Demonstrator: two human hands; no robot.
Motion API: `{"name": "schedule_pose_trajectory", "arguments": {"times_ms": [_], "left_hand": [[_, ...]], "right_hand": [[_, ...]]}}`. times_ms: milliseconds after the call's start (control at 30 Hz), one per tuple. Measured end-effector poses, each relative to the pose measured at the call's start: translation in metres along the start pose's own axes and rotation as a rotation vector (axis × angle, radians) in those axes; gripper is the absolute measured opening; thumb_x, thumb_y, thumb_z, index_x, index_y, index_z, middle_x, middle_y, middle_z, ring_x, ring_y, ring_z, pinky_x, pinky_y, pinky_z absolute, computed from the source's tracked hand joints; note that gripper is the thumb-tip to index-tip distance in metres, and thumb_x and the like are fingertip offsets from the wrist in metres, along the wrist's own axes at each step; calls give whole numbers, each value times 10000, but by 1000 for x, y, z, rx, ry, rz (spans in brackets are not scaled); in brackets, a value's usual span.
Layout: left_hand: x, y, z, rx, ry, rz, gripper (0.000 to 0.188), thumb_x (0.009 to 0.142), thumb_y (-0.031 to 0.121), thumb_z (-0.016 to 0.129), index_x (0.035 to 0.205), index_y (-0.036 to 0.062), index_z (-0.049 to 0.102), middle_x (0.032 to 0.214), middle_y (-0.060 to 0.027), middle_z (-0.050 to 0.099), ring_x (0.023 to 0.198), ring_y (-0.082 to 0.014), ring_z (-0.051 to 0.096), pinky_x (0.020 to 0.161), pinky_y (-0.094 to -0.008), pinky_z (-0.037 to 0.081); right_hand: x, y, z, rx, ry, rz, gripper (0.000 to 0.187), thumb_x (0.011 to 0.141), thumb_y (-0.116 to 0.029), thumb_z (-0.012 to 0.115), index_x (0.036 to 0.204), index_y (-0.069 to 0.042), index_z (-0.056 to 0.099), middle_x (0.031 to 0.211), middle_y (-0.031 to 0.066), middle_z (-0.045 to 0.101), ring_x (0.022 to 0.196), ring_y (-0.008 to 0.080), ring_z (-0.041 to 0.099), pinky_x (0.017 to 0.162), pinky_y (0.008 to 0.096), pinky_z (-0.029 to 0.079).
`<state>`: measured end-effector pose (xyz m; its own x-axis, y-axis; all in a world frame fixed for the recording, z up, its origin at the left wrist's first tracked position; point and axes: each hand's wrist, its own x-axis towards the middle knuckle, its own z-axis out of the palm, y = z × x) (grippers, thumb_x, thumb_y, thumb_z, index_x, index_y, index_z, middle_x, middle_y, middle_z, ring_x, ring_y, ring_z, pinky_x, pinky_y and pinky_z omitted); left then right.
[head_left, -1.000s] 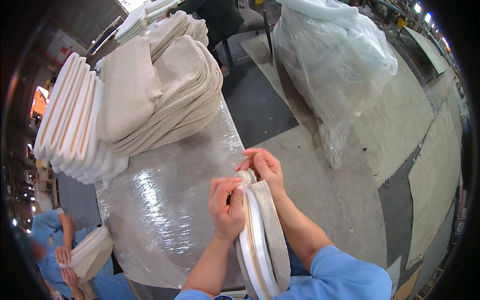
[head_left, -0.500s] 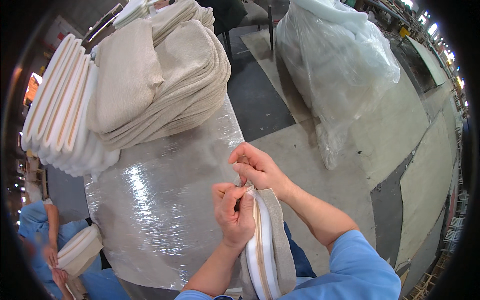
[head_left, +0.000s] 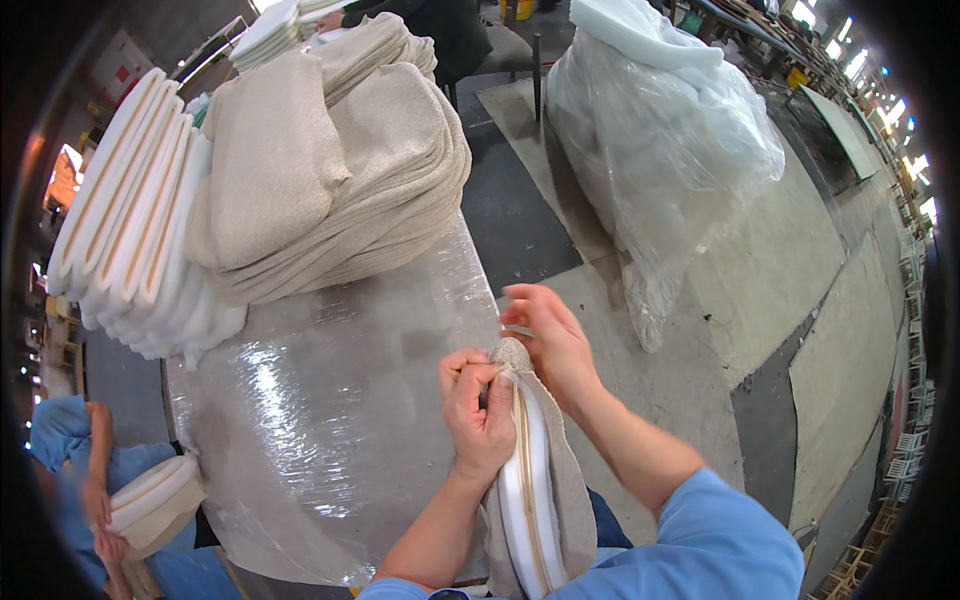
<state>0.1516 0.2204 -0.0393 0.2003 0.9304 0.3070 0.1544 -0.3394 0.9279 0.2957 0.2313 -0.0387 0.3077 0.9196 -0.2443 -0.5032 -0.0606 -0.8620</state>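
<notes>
While the foam pad (head_left: 527, 500) is standing on edge at the counter's (head_left: 330, 420) 5 o'clock corner, half sheathed in a beige fabric cover (head_left: 572, 490), the left hand (head_left: 480, 415) is gripping the cover's top edge with its fingers clenched on the cloth. The right hand (head_left: 548, 342), at 1 o'clock from the left, is pinching the same top edge, its fingers closed on the fabric. A stack of beige covers (head_left: 330, 180) is lying at the counter's 12 o'clock, with white foam pads (head_left: 130, 230) at 10 o'clock. A clear plastic bag (head_left: 660, 150) is sitting on the floor at 2 o'clock.
</notes>
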Motion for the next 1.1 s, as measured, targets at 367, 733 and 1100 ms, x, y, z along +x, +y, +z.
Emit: {"name": "schedule_pose_trajectory", "arguments": {"times_ms": [367, 733, 1100], "left_hand": [[3, -4, 5, -88, -84, 10, 42, 1011, -36, 642, 1033, -2, 654, 1175, -160, 724, 1141, -299, 709, 1019, -414, 559], [6, -8, 5, -102, -106, -9, 51, 1022, -37, 624, 1039, 1, 652, 1183, -145, 698, 1176, -282, 683, 1035, -395, 538], [5, -24, -10, -365, -58, -63, 69, 1059, -24, 582, 1084, 12, 635, 1271, -110, 623, 1300, -274, 605, 1133, -402, 462]], "right_hand": [[-91, -16, -12, -905, 63, -372, 469, 892, -175, 837, 1282, 4, 647, 1167, 190, 696, 954, 311, 733, 832, 414, 617], [-65, -42, -19, -1166, -326, -458, 280, 982, -203, 725, 825, -58, 545, 729, 120, 597, 663, 367, 633, 576, 483, 487], [-64, -20, -6, -923, -413, -378, 199, 1064, -225, 637, 1003, -38, 609, 832, 73, 654, 782, 232, 694, 667, 413, 541]]}}
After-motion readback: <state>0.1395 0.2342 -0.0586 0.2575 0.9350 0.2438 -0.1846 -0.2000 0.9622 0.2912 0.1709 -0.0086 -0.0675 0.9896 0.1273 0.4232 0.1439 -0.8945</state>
